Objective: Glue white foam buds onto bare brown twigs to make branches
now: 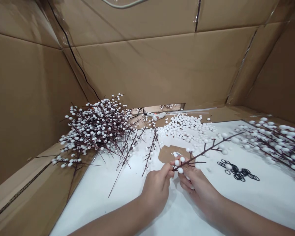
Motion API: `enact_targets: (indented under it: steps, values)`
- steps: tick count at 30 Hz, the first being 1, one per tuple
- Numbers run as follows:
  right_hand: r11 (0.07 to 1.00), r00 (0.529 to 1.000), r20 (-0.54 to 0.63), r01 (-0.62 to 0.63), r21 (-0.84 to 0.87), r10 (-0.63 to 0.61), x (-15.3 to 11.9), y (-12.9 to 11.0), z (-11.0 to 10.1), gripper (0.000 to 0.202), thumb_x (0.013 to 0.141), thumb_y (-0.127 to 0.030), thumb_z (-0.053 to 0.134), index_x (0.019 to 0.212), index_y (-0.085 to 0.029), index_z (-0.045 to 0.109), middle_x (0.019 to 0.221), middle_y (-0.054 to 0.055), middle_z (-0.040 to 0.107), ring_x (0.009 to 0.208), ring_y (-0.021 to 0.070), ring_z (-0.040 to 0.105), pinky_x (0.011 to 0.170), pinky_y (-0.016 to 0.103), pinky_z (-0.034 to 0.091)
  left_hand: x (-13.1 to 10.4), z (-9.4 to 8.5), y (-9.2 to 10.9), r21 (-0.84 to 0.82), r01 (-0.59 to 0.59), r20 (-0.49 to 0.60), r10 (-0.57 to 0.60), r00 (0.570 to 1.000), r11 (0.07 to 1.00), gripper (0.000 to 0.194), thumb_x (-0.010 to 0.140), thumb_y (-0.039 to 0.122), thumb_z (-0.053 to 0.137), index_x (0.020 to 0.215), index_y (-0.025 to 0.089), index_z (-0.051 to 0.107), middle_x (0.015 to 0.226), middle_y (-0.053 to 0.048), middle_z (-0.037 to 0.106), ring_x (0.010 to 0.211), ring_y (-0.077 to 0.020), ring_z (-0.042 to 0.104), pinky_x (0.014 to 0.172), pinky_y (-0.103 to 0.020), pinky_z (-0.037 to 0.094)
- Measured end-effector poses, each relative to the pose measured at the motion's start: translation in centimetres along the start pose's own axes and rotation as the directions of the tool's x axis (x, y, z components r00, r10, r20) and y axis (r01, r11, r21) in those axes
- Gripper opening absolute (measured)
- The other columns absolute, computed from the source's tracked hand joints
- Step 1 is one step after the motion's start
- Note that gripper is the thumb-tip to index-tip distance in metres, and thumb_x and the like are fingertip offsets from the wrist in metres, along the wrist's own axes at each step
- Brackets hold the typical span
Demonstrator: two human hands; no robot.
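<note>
A dark brown artificial berry branch (212, 147) with a few white berries slants up to the right from between my hands. My left hand (157, 186) is closed, its thumb and finger pinching the branch's lower end. My right hand (199, 183) is closed beside it, fingertips at a white berry (182, 159) near that end. More white berries (188, 178) show between its curled fingers. Just behind the hands lies a torn piece of brown cardboard (165, 154) with a white smear on it.
A big heap of berry branches (98, 124) lies at the left, with single sprigs (151, 147) beside it. Loose white berries (184, 124) and a white glue gun (156, 115) lie behind. Black rings (236, 172) and more berry branches (280, 144) are at the right. Cardboard walls (147, 72) enclose the table.
</note>
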State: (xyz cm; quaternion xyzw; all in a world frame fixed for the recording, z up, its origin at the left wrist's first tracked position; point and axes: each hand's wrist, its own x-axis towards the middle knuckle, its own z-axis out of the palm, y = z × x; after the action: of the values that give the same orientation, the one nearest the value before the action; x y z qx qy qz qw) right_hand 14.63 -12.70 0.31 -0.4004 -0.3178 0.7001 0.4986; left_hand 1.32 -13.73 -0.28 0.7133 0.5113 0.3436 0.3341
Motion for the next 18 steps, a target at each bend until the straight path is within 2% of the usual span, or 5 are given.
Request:
enact_targets:
  steps: [3,8,11,14,18]
  values:
    - [1.000,0.999,0.027,-0.019,0.005,0.019,0.03,-0.17,-0.01,0.036,0.061,-0.047,0.073,0.072,-0.020,0.050,0.054,-0.009,0.033,0.042,0.0043,0.014,0.041,0.021,0.012,-0.04,0.14,-0.24,-0.093,0.037,-0.012,-0.038,0.999,0.995,0.029,0.090,0.037,0.024,0.071,0.022,0.041,0.040,0.008,0.034,0.037,-0.0105,0.034,0.046,-0.021,0.029]
    - [0.999,0.995,0.096,-0.033,-0.021,0.035,-0.08,-0.53,0.07,0.030,0.072,-0.048,0.064,0.073,-0.021,0.051,0.054,-0.009,0.026,0.044,0.0062,0.010,0.042,0.022,0.010,0.17,0.18,-0.17,-0.216,0.114,-0.030,-0.123,0.992,0.970,0.040,0.088,0.051,0.020,0.072,0.022,0.041,0.036,0.010,0.029,0.033,-0.0103,0.032,0.043,-0.021,0.030]
    - [0.998,0.993,0.112,-0.020,-0.053,0.026,-0.15,-0.56,0.00,0.032,0.073,-0.051,0.062,0.077,-0.020,0.054,0.057,-0.008,0.030,0.046,0.0065,0.010,0.042,0.021,0.011,0.28,0.17,0.12,-0.184,0.149,-0.038,-0.159,0.987,0.972,0.039,0.088,0.052,0.018,0.075,0.022,0.041,0.037,0.011,0.027,0.032,-0.0105,0.030,0.042,-0.021,0.029]
    - [0.998,0.993,0.115,-0.010,-0.064,0.018,-0.13,-0.37,-0.14,0.031,0.074,-0.051,0.061,0.079,-0.020,0.055,0.061,-0.006,0.035,0.047,0.0064,0.012,0.042,0.021,0.012,0.33,0.14,0.32,-0.099,0.147,-0.060,-0.153,0.986,0.984,0.035,0.089,0.047,0.018,0.075,0.023,0.039,0.044,0.009,0.032,0.038,-0.0113,0.034,0.045,-0.022,0.028]
    - [0.998,0.995,0.095,-0.010,-0.056,0.015,-0.12,-0.04,-0.17,0.030,0.076,-0.052,0.059,0.081,-0.022,0.054,0.054,-0.009,0.027,0.046,0.0070,0.010,0.042,0.022,0.012,0.36,0.01,0.24,-0.006,0.098,-0.075,-0.098,0.992,0.995,0.030,0.090,0.041,0.020,0.070,0.023,0.034,0.055,0.006,0.035,0.049,-0.0116,0.036,0.050,-0.023,0.026]
